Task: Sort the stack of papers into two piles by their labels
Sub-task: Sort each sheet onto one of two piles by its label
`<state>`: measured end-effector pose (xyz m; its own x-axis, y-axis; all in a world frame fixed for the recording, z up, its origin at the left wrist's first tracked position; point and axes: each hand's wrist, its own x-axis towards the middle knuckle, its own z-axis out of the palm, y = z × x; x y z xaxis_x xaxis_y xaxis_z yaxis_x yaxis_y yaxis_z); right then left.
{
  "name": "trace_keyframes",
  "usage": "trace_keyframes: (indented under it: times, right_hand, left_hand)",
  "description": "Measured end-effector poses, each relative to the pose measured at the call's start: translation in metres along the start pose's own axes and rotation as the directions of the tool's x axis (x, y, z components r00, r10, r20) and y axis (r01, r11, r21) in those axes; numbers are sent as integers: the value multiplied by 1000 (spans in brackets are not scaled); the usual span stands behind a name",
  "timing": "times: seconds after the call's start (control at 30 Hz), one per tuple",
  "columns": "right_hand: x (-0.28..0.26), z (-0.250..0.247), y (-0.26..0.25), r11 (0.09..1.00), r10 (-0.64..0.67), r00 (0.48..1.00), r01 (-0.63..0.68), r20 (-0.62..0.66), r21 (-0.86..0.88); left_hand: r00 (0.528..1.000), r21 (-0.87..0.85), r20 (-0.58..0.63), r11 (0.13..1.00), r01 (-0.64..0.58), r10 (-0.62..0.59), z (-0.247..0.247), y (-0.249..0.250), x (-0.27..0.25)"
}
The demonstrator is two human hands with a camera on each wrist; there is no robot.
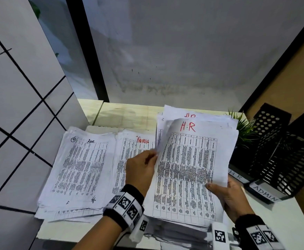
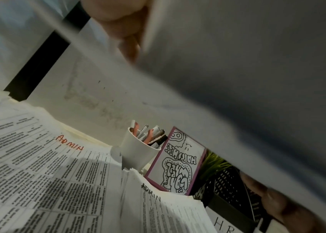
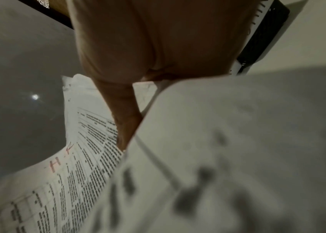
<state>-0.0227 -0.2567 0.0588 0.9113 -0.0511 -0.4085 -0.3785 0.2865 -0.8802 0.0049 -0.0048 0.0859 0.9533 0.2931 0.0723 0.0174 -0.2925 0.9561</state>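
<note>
Curled printed sheet (image 1: 187, 170) between hands

a printed sheet (image 1: 187, 170) marked "h.r" in red was lifted off the unsorted stack (image 1: 198, 116), its top edge curling forward — gripped at the left edge and the lower right corner. the stack lay at the right of the desk, its next sheet also showing red letters. to the left lay two piles, side by side and overlapping — one (image 1: 80, 168) topped by a sheet marked "hr", the other (image 1: 129, 147) by one marked "admin" in red.
</note>
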Motion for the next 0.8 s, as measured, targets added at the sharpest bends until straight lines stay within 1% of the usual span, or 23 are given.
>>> trace_keyframes:
  times: [0.1,0.17,0.2,0.23,0.3,0.33,0.4,0.43,0.47,0.53,0.57,0.6,0.67,0.7,0.8]
  right_hand:
    - [0,-2,1,1000,4,1000,-4,-6,-11]
    - [0,-3,2,1000,7,1000,-8,-10,-5]
    - [0,-5,3,1000,6,1000,-6,-14,-5]
    - [1,-6,4,1000,7,1000,-7,-19,-9]
    - [0,-5,3,1000,9,1000,-9,-19,-10]
    - [0,-4,3,1000,8,1000,-8,-14,-7]
    - [0,-4,2,1000,9,1000,-8,-14,8]
    - [1,-3,2,1000,8,1000,-7,-12,19]
    - [1,-3,2,1000,9,1000,-9,-6,26]
    - [2,-1,3,999,22,1000,-22,5,26]
    - [2,1,5,999,26,1000,-27,12,27]
    - [3,1,7,999,28,1000,-28,14,26]
    - [3,0,11,999,38,999,-38,5,15]
    - [3,0,11,999,41,999,-41,-7,2]
    - [3,-7,11,999,40,998,-40,-40,3]
  left_hand:
    - [990,51,2,989,-139,139,-3,-9,-7]
    - [967,93,-1,962,-255,256,-4,-13,-10]
    - [956,89,8,952,-294,295,-5,-14,-11]
    - [951,72,25,948,-309,308,-7,-13,-12]
    - [956,14,87,959,-282,279,-11,-8,-15]
    - [960,-29,135,969,-244,246,-14,-4,-17]
    - [961,-123,243,987,-106,134,-19,7,-22]
    - [957,-149,275,988,-51,90,-20,9,-23]
    - [959,-144,274,989,-29,68,-20,11,-25]
    - [979,-64,189,996,-69,80,-22,10,-25]
    - [986,-50,142,996,-77,83,-25,8,-25]
    - [992,-65,107,996,-65,71,-28,6,-24]
    - [998,-149,47,988,-45,52,-39,5,-20]
    - [998,-179,17,982,-54,58,-47,6,-18]
    - [993,-160,-82,982,-101,89,-82,0,-7]
